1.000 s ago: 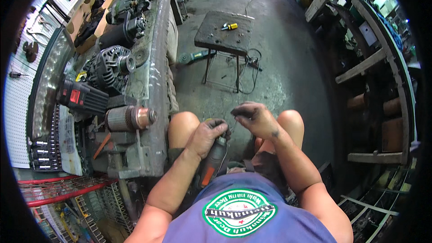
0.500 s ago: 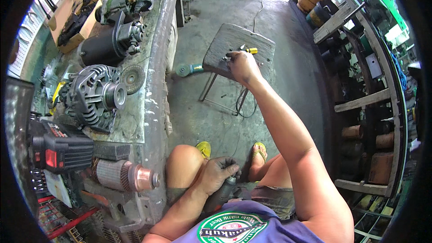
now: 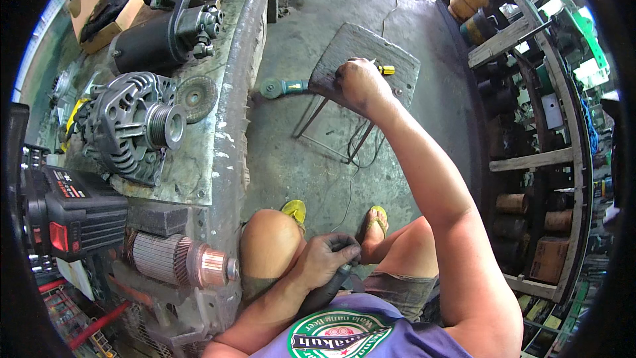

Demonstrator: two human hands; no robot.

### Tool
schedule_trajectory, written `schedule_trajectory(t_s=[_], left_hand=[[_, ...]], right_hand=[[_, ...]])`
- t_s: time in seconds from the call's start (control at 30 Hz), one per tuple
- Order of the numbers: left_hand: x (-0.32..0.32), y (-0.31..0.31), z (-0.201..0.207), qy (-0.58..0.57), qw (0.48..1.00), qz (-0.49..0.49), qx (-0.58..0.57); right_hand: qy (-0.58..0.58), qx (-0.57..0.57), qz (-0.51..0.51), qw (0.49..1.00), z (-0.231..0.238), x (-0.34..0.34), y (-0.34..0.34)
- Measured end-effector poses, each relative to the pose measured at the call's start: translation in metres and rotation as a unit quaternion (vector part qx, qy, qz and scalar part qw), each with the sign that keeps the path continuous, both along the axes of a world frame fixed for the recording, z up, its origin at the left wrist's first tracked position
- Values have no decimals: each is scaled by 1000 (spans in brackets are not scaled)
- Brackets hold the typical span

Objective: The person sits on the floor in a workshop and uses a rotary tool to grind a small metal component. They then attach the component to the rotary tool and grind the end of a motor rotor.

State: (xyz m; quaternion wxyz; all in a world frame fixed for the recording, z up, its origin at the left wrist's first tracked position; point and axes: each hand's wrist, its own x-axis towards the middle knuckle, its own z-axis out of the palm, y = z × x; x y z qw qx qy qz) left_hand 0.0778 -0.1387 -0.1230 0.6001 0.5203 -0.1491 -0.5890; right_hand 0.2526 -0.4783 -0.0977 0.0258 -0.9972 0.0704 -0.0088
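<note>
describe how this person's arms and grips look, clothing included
The left grip and right grip are bare five-fingered hands without gloves, with grime on the left one's fingers. The forearms show no sleeve, watch or cable. The shirt is blue-purple with a round, mostly green print.

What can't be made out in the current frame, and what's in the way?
Head view: whatever is under the right hand on the stool; the hand covers it.
Head view: the lower end of the dark tool in the left hand; forearm and shirt hide it.
Head view: the angle grinder's rear end; the stool blocks it.
</note>
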Motion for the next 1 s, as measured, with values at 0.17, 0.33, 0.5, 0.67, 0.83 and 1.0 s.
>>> schedule_trajectory(t_s=[0.17,0.33,0.5,0.67,0.83,1.0], left_hand=[[-3,2,-3,40,999,5,2],[-1,2,-1,-6,1000,12,8],[1,5,9,37,999,34,-1],[-8,18,22,95,992,75,-30],[-25,31,45,91,992,59,-62],[-44,43,59,95,988,48,-116]], right_hand=[[7,37,-46,998,2,0,-1],[-156,173,-114,966,19,-17,3],[-117,511,-151,838,69,-143,42],[-71,593,-137,790,64,-279,142],[-172,507,-113,837,67,-338,192],[-282,467,-73,835,79,-359,215]])
